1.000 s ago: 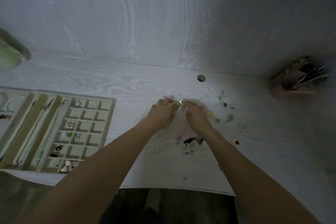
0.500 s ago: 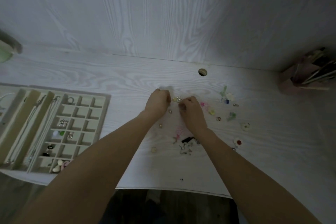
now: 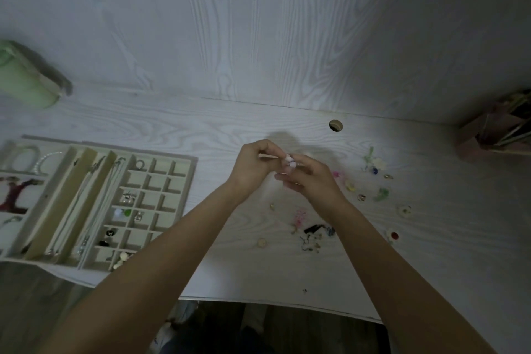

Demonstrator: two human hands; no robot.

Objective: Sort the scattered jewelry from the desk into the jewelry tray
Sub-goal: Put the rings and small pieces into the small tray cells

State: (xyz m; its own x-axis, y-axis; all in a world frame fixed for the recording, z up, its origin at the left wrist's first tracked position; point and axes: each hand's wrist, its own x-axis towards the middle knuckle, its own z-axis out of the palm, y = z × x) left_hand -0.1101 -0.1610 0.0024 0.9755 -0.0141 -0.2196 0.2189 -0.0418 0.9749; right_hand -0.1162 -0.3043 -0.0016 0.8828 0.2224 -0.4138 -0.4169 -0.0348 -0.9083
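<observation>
Above the middle of the white desk (image 3: 218,129), my left hand (image 3: 253,169) and my right hand (image 3: 310,181) meet. Between their fingertips they pinch a small pale jewelry piece (image 3: 289,161) with white and pinkish beads. The beige jewelry tray (image 3: 189,178) lies at the left, with several small pieces in its square cells and chains in its long slots. Scattered jewelry lies to the right and below the hands: a pink piece (image 3: 299,217), a dark cluster (image 3: 314,234), a round bead (image 3: 261,242), green and yellow pieces (image 3: 380,194).
A green container (image 3: 26,86) lies at the far left by the wall. A pinkish holder with sticks (image 3: 494,135) stands at the far right. A cable hole (image 3: 335,125) sits in the desk near the back wall. The desk's front edge runs below my forearms.
Both hands have lifted a little off the desk and now hold the small pale piece between them; earlier they were lower, working at the desk surface.
</observation>
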